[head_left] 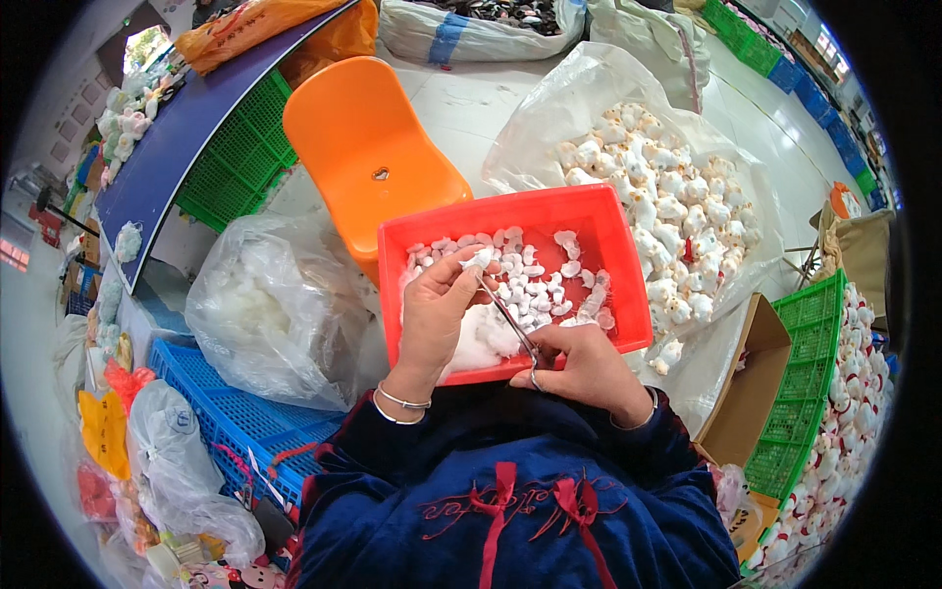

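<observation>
Over the red tray [608,257] — left hand [439,312] pinches white piece [479,258], right hand [587,368] angles forceps [510,322].

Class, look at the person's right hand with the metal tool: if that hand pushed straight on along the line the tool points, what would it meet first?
Most likely the small white piece pinched in the left hand: the tool in the right hand points up-left at it, above the red tray. Depth is unclear.

A pale glossy floor [471,108] holds an orange plastic chair [368,147] beside green crates [240,157].
</observation>
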A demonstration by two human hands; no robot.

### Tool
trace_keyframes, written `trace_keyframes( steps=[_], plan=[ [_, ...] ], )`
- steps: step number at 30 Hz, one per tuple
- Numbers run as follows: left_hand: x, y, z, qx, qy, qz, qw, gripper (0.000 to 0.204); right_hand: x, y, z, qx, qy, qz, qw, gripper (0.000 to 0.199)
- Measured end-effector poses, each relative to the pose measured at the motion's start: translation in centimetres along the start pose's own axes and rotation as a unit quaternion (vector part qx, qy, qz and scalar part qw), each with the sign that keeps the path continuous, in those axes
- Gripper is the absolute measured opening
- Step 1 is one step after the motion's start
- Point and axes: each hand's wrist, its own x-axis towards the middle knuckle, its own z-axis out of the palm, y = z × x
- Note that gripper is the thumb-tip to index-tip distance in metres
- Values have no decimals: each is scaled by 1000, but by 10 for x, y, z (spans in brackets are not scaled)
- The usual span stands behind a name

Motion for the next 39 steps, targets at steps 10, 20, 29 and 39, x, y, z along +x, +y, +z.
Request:
trace_keyframes(
  steps=[10, 20, 29, 39],
  plan=[
    [-7, 1, 12, 55, 45, 36, 997, 30, 7, -5, 20, 144, -27, 54, 988, 31],
    [-5, 8, 9, 100, 35, 40, 994, 21, 9, 7, 19, 38, -7, 22, 999, 30],
    [36, 44, -22, 560, -173, 40, 809, 25, -22, 53, -78, 176, 260, 62, 947, 27],
    [138, -64, 47, 667, -285, 112, 680, 23, -3, 60, -69, 210, 255, 30, 943, 25]
  ],
)
